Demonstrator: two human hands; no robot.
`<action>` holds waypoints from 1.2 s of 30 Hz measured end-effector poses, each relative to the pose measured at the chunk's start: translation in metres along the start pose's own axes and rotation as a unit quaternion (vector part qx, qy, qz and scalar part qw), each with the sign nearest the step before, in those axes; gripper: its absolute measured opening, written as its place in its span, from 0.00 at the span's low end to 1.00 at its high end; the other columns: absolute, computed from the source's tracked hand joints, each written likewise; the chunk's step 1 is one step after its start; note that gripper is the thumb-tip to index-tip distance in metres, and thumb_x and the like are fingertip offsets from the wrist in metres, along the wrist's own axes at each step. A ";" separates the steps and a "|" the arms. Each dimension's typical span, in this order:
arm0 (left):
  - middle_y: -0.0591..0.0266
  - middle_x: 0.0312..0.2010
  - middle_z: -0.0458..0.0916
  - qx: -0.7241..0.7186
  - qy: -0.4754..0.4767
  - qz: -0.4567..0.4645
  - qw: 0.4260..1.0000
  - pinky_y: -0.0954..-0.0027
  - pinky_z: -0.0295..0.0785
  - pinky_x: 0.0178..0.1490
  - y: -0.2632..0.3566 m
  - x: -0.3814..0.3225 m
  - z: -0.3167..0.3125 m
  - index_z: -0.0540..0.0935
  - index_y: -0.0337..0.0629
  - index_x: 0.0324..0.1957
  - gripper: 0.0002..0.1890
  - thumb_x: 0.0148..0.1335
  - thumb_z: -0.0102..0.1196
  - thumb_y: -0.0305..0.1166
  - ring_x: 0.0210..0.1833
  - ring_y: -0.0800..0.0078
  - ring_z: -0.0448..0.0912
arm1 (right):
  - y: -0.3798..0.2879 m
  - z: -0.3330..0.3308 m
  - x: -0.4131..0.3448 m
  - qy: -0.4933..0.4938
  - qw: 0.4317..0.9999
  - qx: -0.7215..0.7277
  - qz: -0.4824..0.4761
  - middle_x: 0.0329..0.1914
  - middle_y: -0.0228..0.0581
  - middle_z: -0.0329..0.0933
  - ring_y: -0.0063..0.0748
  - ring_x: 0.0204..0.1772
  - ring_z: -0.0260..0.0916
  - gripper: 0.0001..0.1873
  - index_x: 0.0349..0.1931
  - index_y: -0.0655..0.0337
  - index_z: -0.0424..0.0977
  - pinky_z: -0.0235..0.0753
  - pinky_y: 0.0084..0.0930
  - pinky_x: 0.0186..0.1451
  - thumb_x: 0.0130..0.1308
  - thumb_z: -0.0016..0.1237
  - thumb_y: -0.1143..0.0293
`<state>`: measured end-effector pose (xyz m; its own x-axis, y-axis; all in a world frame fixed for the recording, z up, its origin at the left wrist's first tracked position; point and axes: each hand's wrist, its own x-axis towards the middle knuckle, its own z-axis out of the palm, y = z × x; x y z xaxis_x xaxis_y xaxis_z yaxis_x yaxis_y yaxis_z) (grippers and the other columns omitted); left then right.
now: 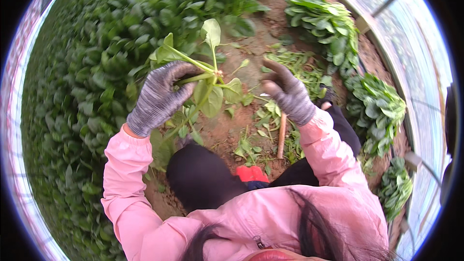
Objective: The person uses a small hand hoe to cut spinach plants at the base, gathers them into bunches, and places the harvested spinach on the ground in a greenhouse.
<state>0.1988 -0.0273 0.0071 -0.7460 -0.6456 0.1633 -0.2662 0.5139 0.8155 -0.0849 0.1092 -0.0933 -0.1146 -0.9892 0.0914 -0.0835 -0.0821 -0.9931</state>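
My left hand point(165, 94), in a grey knitted glove with darkened fingers, grips a leafy spinach plant point(208, 94) by its stems. The plant's pale root end points right, and its leaves spread up and down. To the right, apart from the plant, my right hand point(288, 88) wears a matching glove; its fingers are spread and slightly curled, with nothing seen held. Just below that hand, a wooden handle point(281, 136) stands out over the soil among loose leaves; a small pale piece by the right hand may be its blade, though I cannot tell.
Dense spinach plants point(98, 79) grow at left and top. Piles of picked spinach point(326, 25) lie along the right side, near a frame with clear plastic sheeting point(424, 43). Loose leaves point(250, 148) litter the brown soil point(232, 127). A red object point(252, 173) shows between my black-clad knees.
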 end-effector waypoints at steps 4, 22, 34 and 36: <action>0.52 0.37 0.80 0.084 -0.065 0.109 0.988 0.62 0.73 0.47 0.021 0.040 0.055 0.80 0.36 0.44 0.13 0.56 0.58 0.28 0.41 0.56 0.79 | -0.079 -0.002 0.003 -0.069 0.963 -0.261 -0.017 0.36 0.39 0.76 0.29 0.38 0.75 0.47 0.67 0.55 0.59 0.75 0.25 0.42 0.50 0.63 0.44; 0.55 0.39 0.81 0.006 -0.143 -0.051 0.988 0.69 0.75 0.47 0.003 0.047 0.120 0.78 0.33 0.48 0.15 0.59 0.58 0.23 0.43 0.69 0.81 | -0.030 -0.042 0.001 -0.144 0.910 -0.389 -0.016 0.25 0.43 0.77 0.43 0.31 0.77 0.08 0.41 0.56 0.76 0.74 0.36 0.34 0.60 0.49 0.71; 0.60 0.46 0.80 -0.286 -0.071 -0.127 0.947 0.72 0.72 0.55 -0.030 0.041 0.114 0.76 0.32 0.51 0.17 0.60 0.60 0.26 0.47 0.75 0.77 | -0.048 -0.087 0.017 -0.092 0.896 -0.421 0.109 0.32 0.47 0.79 0.43 0.36 0.78 0.20 0.44 0.60 0.79 0.75 0.33 0.40 0.61 0.56 0.53; 0.60 0.46 0.80 -0.300 -0.067 -0.138 0.942 0.73 0.72 0.55 -0.027 0.040 0.116 0.76 0.32 0.52 0.18 0.60 0.60 0.27 0.47 0.75 0.77 | -0.046 -0.075 0.011 -0.071 0.953 -0.294 -0.036 0.34 0.46 0.79 0.42 0.37 0.78 0.23 0.46 0.62 0.77 0.76 0.33 0.40 0.60 0.56 0.51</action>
<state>0.1056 -0.0017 -0.0729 -0.7799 -0.6101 -0.1401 -0.0995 -0.1002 0.9900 -0.1562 0.1109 -0.0408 0.0443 -0.9936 0.1044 -0.6300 -0.1089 -0.7689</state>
